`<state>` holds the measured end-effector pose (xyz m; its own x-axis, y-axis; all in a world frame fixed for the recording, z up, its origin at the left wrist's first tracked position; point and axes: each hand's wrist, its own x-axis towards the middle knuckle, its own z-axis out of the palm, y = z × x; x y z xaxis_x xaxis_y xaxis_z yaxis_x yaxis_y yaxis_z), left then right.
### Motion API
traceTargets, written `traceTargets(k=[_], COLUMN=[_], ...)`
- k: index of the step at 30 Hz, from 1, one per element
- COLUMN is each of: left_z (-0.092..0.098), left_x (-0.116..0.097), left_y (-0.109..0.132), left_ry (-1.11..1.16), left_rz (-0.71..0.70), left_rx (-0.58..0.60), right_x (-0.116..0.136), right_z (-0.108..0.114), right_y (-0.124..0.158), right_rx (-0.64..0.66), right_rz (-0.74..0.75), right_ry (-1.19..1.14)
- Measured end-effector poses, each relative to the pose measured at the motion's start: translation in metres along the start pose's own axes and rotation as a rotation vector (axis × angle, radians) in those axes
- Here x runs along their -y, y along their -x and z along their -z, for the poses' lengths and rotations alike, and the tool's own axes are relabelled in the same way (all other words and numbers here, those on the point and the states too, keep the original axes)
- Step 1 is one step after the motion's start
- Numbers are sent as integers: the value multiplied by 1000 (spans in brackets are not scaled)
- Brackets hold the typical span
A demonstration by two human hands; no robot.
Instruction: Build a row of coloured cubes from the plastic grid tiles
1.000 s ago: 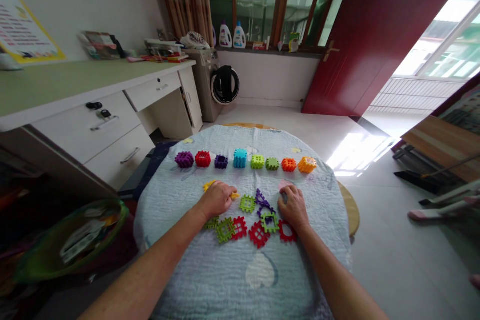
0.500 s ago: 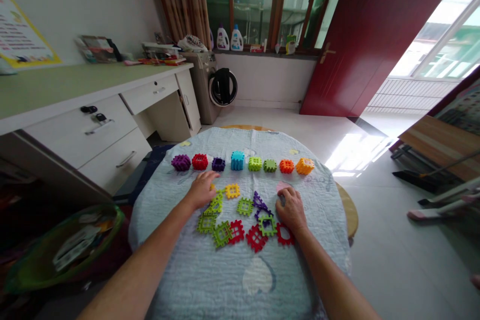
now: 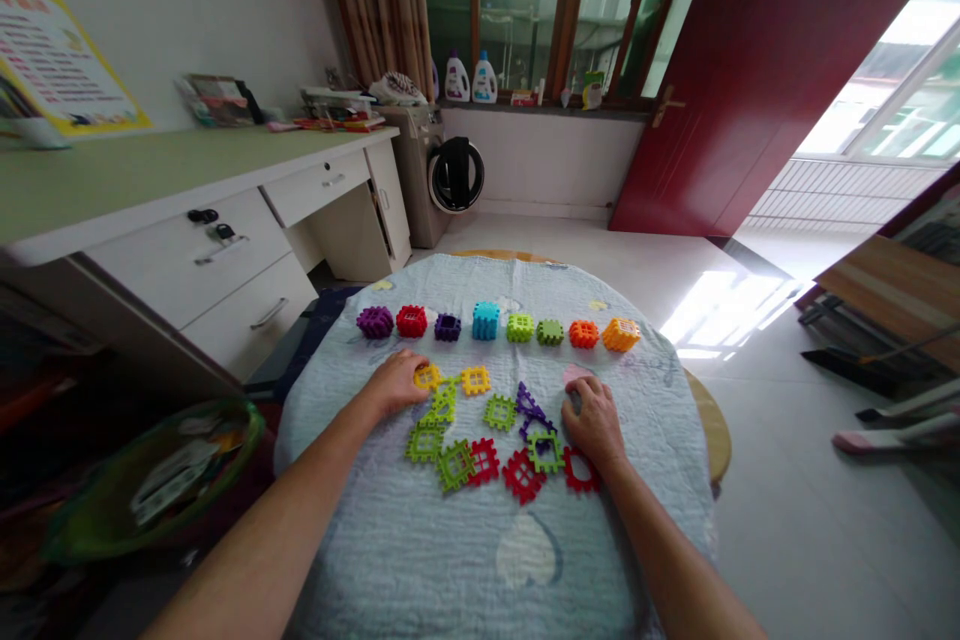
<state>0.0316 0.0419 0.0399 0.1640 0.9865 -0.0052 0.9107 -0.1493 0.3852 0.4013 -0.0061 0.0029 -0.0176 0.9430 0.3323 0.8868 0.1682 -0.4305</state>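
Note:
My left hand (image 3: pixel 400 384) is at the left of the table, its fingers closed on the left edge of a yellow square lattice tile (image 3: pixel 428 377). A second yellow tile (image 3: pixel 475 381) lies to its right. Below are lime-green tiles (image 3: pixel 426 441), partly overlapping, and red tiles (image 3: pixel 523 476). My right hand (image 3: pixel 595 422) rests on the cloth with fingers apart and slightly bent, holding nothing I can see. Beside it are purple triangular pieces (image 3: pixel 529 403), a green frame tile (image 3: pixel 545 452) and a red tile with a round opening (image 3: pixel 580 469).
Along the table's far side runs a row of stacked blocks, among them purple (image 3: pixel 375 322), light blue (image 3: pixel 485 320) and yellow (image 3: pixel 621 334). A pale blue cloth (image 3: pixel 420 560) covers the round table. A green-rimmed basket (image 3: pixel 247 420) stands at the left, below the desk (image 3: pixel 187 160).
My left hand has shifted slightly left, uncovering the yellow tile at its fingertips. My right hand stays in place on the cloth. The whole view has moved slightly.

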Motion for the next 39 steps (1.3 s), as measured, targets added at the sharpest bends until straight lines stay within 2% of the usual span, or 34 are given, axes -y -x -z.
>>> traceTargets(k=[3, 6, 10, 13, 18, 21, 39], left_z=[1, -2, -15, -23, -23, -21, -13], left_x=[-11, -33, -66, -80, -86, -88, -92], left_y=[0, -3, -11, -17, -22, -25, -24], left_ry=[34, 97, 68, -37, -185, -224, -302], left_rz=[-21, -108, -188, -206, -164, -139, -44], left_rx=[-77, -117, -35, 21, 153, 186, 196], right_x=[-2, -2, 0, 1, 1, 1, 4], right_z=[-2, -2, 0, 1, -1, -1, 1], right_y=[0, 0, 1, 1, 0, 0, 1], right_rx=[-1, -4, 0, 3, 3, 9, 14], right_rz=[-1, 2, -1, -7, -12, -18, -41], right_ry=[0, -4, -4, -2, -7, -11, -28])
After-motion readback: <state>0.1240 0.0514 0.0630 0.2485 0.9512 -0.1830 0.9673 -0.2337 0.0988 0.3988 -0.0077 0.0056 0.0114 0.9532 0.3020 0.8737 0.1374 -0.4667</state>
